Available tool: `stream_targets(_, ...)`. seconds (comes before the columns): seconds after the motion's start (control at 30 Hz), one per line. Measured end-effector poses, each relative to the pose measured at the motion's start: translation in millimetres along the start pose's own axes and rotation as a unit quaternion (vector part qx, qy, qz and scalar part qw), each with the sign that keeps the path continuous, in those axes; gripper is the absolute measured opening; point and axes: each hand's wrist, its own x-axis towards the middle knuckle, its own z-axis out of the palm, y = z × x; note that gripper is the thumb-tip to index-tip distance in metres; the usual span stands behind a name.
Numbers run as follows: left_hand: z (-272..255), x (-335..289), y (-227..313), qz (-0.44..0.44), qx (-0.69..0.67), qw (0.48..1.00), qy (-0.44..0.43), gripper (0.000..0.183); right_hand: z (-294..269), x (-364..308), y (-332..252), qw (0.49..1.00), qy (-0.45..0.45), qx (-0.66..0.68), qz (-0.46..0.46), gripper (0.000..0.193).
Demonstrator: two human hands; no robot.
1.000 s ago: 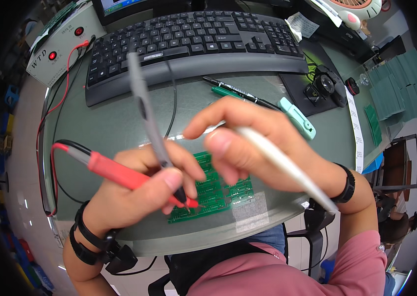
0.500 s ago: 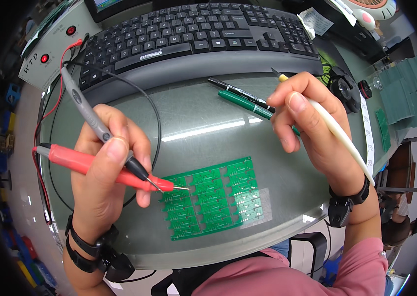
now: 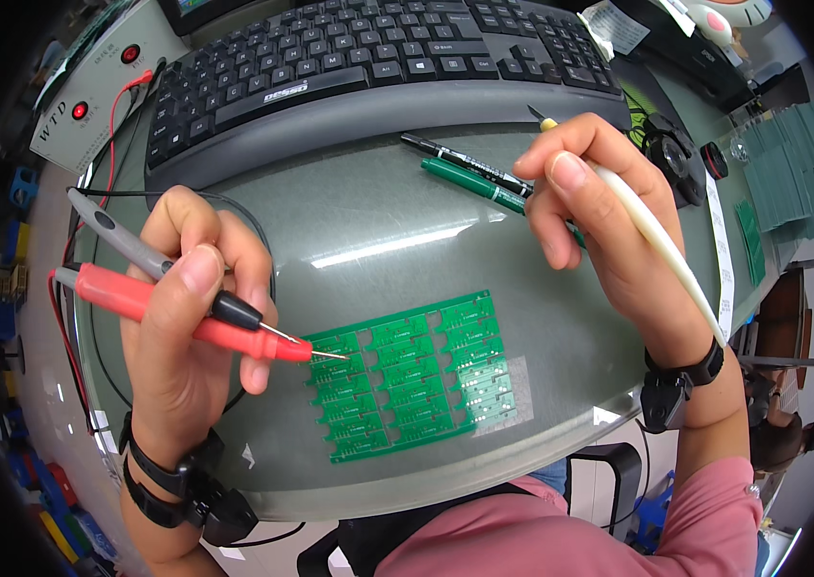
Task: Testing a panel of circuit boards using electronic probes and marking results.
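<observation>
Head view, left hand gripping two probes, right hand gripping pale tool, circuit board lying flat

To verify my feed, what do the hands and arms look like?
Left hand and right hand: both gloveless. Two black straps with a black module on the left wrist; black wristband and box on the right. Pink sleeve on the right arm.

Pink short-slv top, tiny pale round bit at R slv edge; blk cloth by lap, patch of blue denim too. L hand & R hand bare. L wrist: 2 blk straps w/ chunky blk module, thin blk cable just below. R wrist: blk strap + similar blk pod, thin dk cord below.
</observation>
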Motion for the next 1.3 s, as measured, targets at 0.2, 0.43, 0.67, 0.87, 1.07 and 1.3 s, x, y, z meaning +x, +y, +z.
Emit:
stream_targets(0.2,0,0,1,0.003,0.002,1.0,0.004,0.02,1,1,3,1.0,0.0,-0.005,-0.015,0.027)
stream_targets(0.43,-1,1,0,0.009,0.009,1.0,0.004,0.021,0,3,5,1.0,-0.004,-0.005,-0.019,0.026)
stream_targets(0.67,-1,1,0,0.019,0.003,1.0,-0.01,0.021,-5,2,-4,0.998,0.023,-0.034,-0.041,0.026)
stream_targets(0.87,-1,-7,7,0.047,0.037,0.995,-0.084,0.036,-39,5,-21,0.971,0.023,-0.218,-0.089,0.011)
stream_targets(1.07,-10,-8,6,0.084,0.046,0.987,-0.126,0.046,-31,6,-19,0.864,-0.075,-0.455,-0.201,0.013)
stream_targets(1.3,8,-11,4,0.007,-0.063,0.996,-0.069,0.022,-17,8,-11,0.799,-0.101,-0.573,-0.152,0.02)
